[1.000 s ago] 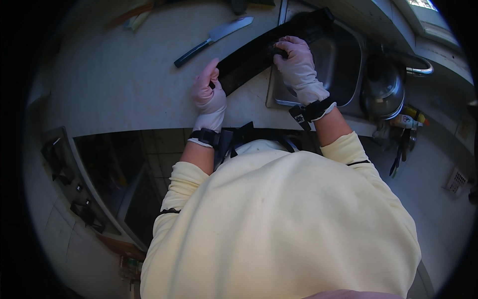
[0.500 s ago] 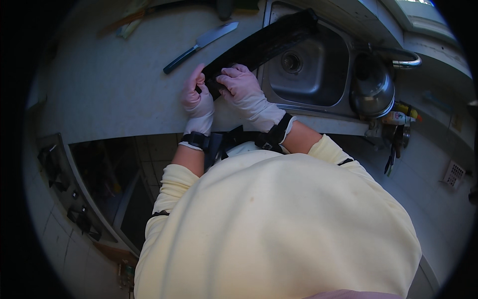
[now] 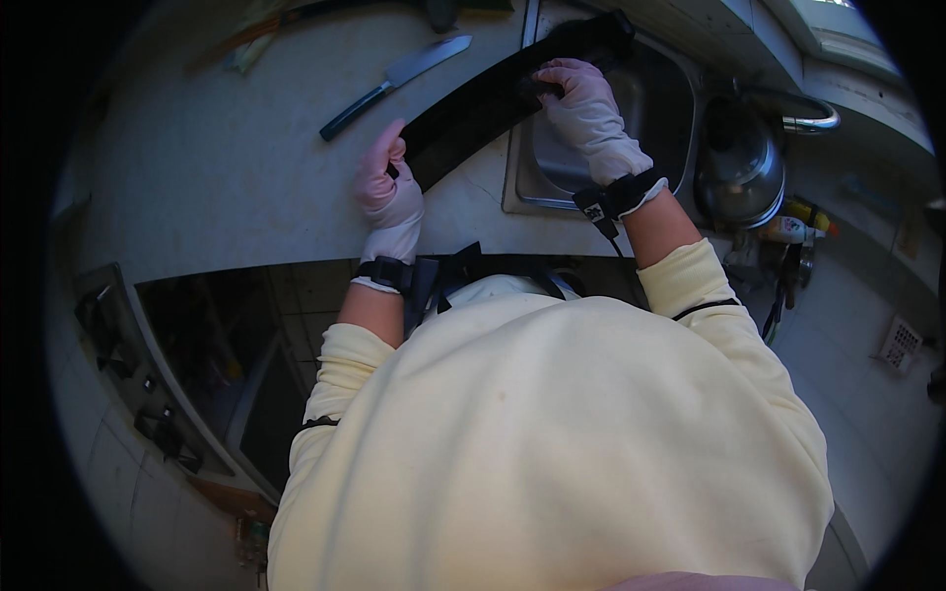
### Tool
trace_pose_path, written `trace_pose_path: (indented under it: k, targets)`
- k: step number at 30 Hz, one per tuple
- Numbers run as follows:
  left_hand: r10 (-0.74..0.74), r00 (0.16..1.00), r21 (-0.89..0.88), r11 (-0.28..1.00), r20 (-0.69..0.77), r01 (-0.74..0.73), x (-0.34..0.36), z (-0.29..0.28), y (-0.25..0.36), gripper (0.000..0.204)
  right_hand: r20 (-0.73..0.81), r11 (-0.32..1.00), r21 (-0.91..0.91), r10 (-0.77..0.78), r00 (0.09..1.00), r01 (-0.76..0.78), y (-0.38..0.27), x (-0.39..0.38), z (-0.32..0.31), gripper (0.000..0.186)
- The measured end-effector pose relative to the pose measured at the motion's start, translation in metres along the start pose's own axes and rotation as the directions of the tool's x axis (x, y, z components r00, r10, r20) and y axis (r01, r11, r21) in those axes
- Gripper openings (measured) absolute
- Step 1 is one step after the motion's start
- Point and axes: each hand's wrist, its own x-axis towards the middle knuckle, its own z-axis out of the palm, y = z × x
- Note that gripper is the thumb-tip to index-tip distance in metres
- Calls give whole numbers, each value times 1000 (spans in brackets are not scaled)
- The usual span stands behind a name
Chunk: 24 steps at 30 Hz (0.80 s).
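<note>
A long black panel (image 3: 468, 113), slightly curved, reaches slantwise from the counter over the sink. My left hand (image 3: 387, 187), in a pale pinkish glove, grips its near left end, thumb raised along the edge. Further up the panel, my gloved right hand (image 3: 583, 103) has its fingers bent around a small dark wad (image 3: 540, 87), pressed to the panel's surface. The wad's kind is hard to make out. Just beyond the panel lies a knife (image 3: 394, 87) with a dark handle, its blade pointing away to the right.
The steel sink (image 3: 562, 177) sits under the panel's right part. A round metal pot (image 3: 739, 172) stands right of it, below a curved tap (image 3: 813, 120). Bottles (image 3: 793, 227) and hanging utensils are at the right edge. Long dark objects lie at the counter's back.
My right hand has slid along the panel, away from me and to the right, toward its far end. My left hand stays at the near end. The panel has barely shifted.
</note>
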Motion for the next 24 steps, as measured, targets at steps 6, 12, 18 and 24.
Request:
trace_pose_path:
  k: [6, 12, 18, 24]
  targets:
    - [-4, 1000, -13, 1000, -12, 4, 0, -3, 5, 59, -238, 983, -143, -151, 960, 120, 21, 9, 3, 33]
    - [16, 1000, 1, 1000, -24, -16, 0, -5, 7, 60, -418, 986, -165, -59, 907, -12, 52, 34, -4, 26]
    - [-36, 999, -36, 999, -30, 35, -5, -3, 4, 59, -436, 988, -133, 13, 900, -79, 36, 26, 7, 33]
    - [-82, 996, -43, 996, -21, 81, -9, 0, 2, 56, -357, 995, -86, 19, 934, -53, -7, -7, 31, 33]
